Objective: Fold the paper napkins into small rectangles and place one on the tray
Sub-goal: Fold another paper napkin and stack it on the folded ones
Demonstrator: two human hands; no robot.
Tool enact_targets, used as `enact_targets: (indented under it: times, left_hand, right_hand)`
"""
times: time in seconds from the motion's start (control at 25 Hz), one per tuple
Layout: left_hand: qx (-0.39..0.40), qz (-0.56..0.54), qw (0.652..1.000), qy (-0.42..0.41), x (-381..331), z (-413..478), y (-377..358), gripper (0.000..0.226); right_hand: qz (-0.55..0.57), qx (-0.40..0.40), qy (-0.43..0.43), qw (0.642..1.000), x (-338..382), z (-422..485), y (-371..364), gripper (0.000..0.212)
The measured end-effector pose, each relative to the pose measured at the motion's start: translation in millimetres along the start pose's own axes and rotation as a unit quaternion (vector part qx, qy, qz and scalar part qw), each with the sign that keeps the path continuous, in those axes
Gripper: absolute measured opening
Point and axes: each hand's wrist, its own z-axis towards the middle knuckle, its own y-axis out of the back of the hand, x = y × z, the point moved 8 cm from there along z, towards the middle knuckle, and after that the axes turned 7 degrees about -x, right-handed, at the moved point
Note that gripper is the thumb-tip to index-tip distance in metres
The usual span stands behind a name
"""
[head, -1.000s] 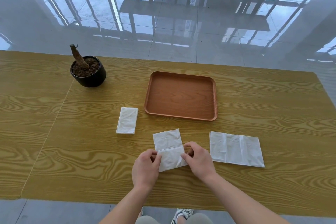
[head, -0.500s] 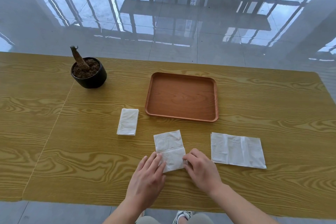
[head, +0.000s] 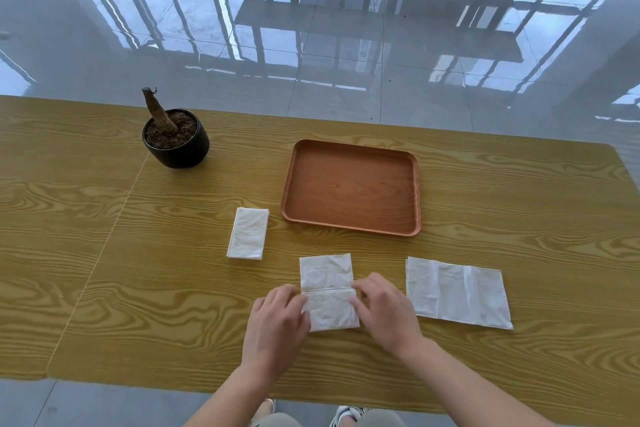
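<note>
Since a second ago you have flattened your grip: your left hand [head: 277, 317] now lies palm-down, fingers spread, on the left edge of the half-folded napkin [head: 329, 291], no longer pinching. Your right hand [head: 384, 310] presses its right edge with curled fingers. Up-left of your hands lies the folded napkin [head: 248, 233]; above them the tray [head: 351, 185] holds nothing; right of them, the unfolded napkin [head: 457, 291].
</note>
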Motion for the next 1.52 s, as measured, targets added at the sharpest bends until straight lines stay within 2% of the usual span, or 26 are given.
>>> enact_targets:
  times: [0.12, 0.24, 0.44, 0.6, 0.72, 1.16, 1.24, 1.4, 1.52]
  left_hand:
    - [0.002, -0.050, 0.995, 0.087, 11, 33, 4, 0.027]
    - [0.047, -0.057, 0.985, 0.156, 22, 62, -4, 0.045]
    - [0.100, -0.053, 0.976, 0.185, 36, 79, -19, 0.062]
    - [0.095, -0.051, 0.980, 0.169, 37, 78, -22, 0.064]
    - [0.097, -0.054, 0.980, 0.164, 36, 80, -21, 0.061]
    - [0.112, -0.083, 0.978, 0.156, 32, 83, -26, 0.053]
    - [0.109, -0.095, 0.977, 0.154, 30, 83, -23, 0.042]
    - [0.051, -0.131, 0.980, 0.138, 25, 82, -4, 0.008]
    - [0.017, -0.131, 0.986, 0.101, 18, 70, 13, 0.006]
  right_hand:
    - [0.022, -0.018, -0.064, 0.998, -6, 34, 8, 0.028]
    - [0.003, 0.012, -0.077, 0.997, -5, 56, 4, 0.035]
    - [-0.014, 0.038, -0.096, 0.995, -9, 67, -3, 0.041]
    - [-0.010, 0.038, -0.083, 0.996, -7, 70, -3, 0.022]
    - [0.007, 0.038, -0.079, 0.996, -5, 73, -2, 0.006]
    - [0.131, -0.001, -0.107, 0.986, -10, 68, 12, 0.018]
    - [0.139, -0.015, -0.093, 0.986, -7, 63, 17, 0.010]
    - [0.169, -0.027, -0.078, 0.982, -4, 50, 25, 0.017]
    - [0.233, -0.005, -0.139, 0.963, -8, 38, 22, 0.017]
